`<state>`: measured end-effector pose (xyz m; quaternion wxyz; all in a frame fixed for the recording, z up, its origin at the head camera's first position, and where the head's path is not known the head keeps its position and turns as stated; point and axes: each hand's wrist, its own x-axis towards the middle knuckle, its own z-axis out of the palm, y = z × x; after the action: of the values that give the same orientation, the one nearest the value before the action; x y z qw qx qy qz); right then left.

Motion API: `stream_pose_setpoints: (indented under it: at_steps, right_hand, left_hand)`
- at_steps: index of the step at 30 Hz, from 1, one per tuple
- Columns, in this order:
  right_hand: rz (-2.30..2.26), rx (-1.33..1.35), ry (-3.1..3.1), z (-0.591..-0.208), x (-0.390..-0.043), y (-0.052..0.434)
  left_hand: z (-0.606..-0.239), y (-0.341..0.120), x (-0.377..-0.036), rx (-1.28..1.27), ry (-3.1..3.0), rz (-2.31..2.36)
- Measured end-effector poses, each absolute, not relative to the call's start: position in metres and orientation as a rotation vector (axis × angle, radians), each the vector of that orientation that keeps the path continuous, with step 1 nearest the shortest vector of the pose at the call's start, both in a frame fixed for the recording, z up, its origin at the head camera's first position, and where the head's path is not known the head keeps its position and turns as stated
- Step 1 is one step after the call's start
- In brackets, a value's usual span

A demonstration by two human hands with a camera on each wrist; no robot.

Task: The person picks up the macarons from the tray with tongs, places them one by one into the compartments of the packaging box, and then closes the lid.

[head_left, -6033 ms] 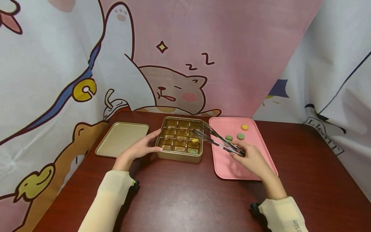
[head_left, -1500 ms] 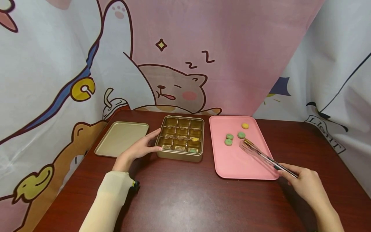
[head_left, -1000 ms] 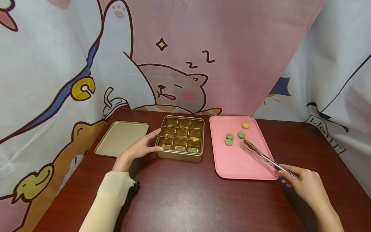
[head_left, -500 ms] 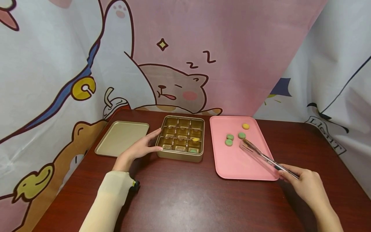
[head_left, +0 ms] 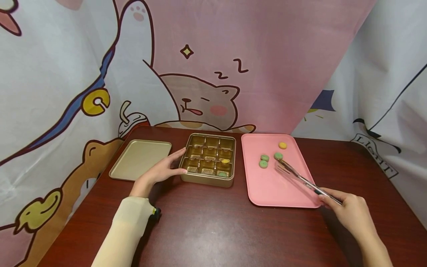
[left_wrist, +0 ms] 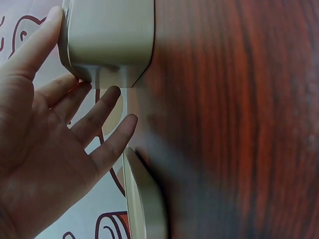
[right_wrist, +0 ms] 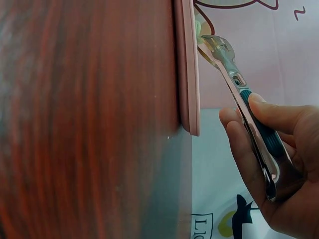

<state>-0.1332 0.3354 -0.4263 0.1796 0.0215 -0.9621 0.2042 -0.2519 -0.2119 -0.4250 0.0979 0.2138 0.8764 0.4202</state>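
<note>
the right hand (head_left: 350,212) gripped the tongs (head_left: 301,180) by the handle end, fingers and thumb curled around it, at the near right corner of the pink tray (head_left: 273,189). the tongs reached over the tray, and their tips were just beside one green sweet (head_left: 278,156); i could not tell if they touched it. two other green sweets (head_left: 263,161) lay close together a little to the left, and a yellow sweet (head_left: 282,145) lay farther back on the tray.

the left hand (head_left: 161,170) rested against the left side of the gold box (head_left: 208,179), fingers straight and spread, thumb on the near corner. the box stood between the tray and the gold lid (head_left: 140,159). it had nine compartments; a yellow piece (head_left: 225,161) was in the right one of the middle row, and a green piece (head_left: 222,173) in the right one of the near row. all stood on a dark red table (head_left: 213,230).
</note>
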Motion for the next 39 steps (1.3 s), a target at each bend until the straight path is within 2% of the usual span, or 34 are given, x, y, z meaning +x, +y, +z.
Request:
stream_pose_setpoints:
  at_steps: [39]
  right_hand:
    - [0.757,0.129,-2.673,-0.412,-0.158,0.281]
  left_hand:
    - [-0.424,-0.21,-0.25,0.658,2.654,1.138]
